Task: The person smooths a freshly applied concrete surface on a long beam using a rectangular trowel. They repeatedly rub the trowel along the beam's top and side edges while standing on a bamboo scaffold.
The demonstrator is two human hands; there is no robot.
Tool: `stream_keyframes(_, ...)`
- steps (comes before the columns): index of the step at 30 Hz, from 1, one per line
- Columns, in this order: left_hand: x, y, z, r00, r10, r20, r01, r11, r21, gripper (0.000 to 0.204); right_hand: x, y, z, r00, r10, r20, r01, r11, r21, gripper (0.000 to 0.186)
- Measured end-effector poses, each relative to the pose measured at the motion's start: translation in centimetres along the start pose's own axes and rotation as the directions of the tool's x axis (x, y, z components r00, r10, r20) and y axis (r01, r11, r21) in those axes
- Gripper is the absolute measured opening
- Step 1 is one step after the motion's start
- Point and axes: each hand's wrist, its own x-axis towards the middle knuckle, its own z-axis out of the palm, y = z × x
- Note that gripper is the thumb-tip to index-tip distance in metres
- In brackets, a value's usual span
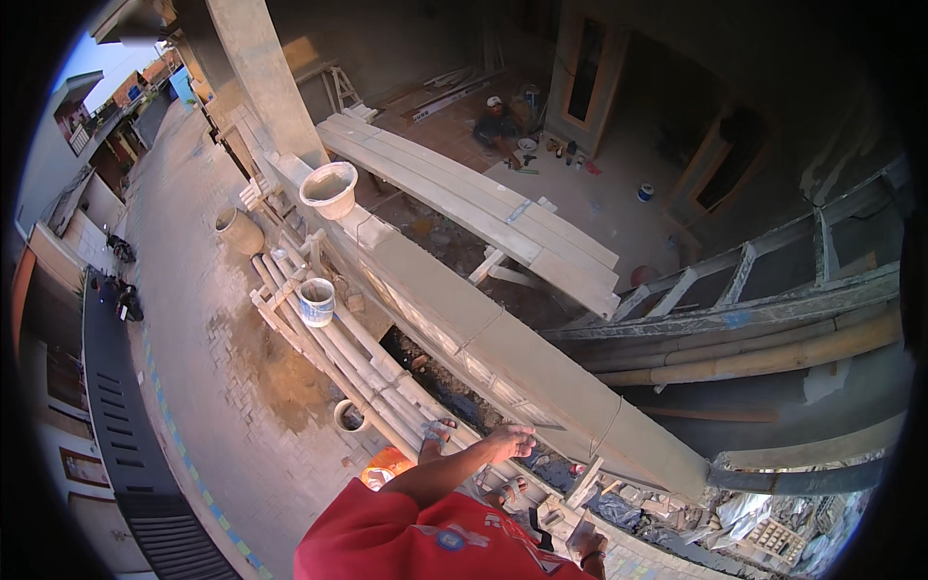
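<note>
My left hand (510, 443) reaches out over the bamboo staging, close to the smooth grey face of a long concrete beam (541, 362). Its fingers are apart and slightly bent, with nothing visible in them. Low in the picture, my right hand (591, 549), with a dark band at the wrist, is closed around a small flat grey tool (580, 532), possibly a trowel; its handle is hidden. My sandalled feet stand on bamboo poles (387, 387) beside the beam.
A mortar-crusted bucket (330, 189) sits on the beam's far end; a white-and-blue bucket (316, 302) rests on the poles. Planks (483, 213) lie beyond the beam. A wooden ladder (739, 278) leans at right. Another person (498, 124) crouches inside. Rubble (667, 512) lies lower right.
</note>
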Motion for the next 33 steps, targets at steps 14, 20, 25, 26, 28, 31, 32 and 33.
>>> stream_keyframes(14, 1.0, -1.4, 1.9, 0.997, -0.021, -0.079, 0.025, 0.998, 0.050, 0.035, -0.2, -2.3, -3.6, 0.993, -0.084, -0.084, 0.090, 0.993, 0.074, 0.031)
stream_keyframes(20, 0.3, -1.8, 2.6, 0.993, 0.007, -0.119, -0.013, 0.999, -0.051, 0.016, -2.2, -2.1, -3.7, 0.995, -0.010, -0.101, 0.013, 0.999, 0.031, 0.031)
stream_keyframes(25, 0.1, -1.3, 1.9, 0.989, -0.075, -0.130, 0.077, 0.997, 0.006, 0.019, -2.4, -1.0, -2.9, 0.994, -0.052, -0.097, 0.054, 0.998, 0.020, 0.029)
stream_keyframes(26, -0.3, -1.5, 2.1, 0.978, -0.050, -0.204, 0.055, 0.998, 0.018, 0.019, -2.7, -1.0, -2.9, 0.997, -0.012, -0.074, 0.017, 0.998, 0.066, 0.028)
stream_keyframes(28, -0.5, -1.6, 1.7, 0.968, -0.051, -0.246, 0.059, 0.998, 0.028, 0.022, -2.8, -0.3, -2.4, 0.994, -0.050, -0.098, 0.054, 0.998, 0.036, 0.028)
stream_keyframes(31, 0.0, -1.4, 1.8, 0.951, -0.042, -0.307, 0.048, 0.999, 0.012, 0.029, -1.8, 1.5, -2.3, 0.991, -0.040, -0.128, 0.042, 0.999, 0.018, 0.026)
stream_keyframes(32, -0.6, -1.4, 1.3, 0.937, -0.037, -0.349, 0.034, 0.999, -0.014, 0.030, -2.5, 0.2, -2.2, 0.995, 0.003, -0.095, 0.001, 0.999, 0.045, 0.026)
stream_keyframes(33, -1.1, -1.4, 1.0, 0.921, -0.033, -0.387, 0.020, 0.999, -0.038, 0.031, -3.4, -1.0, -2.2, 0.997, 0.045, -0.065, -0.041, 0.997, 0.071, 0.025)
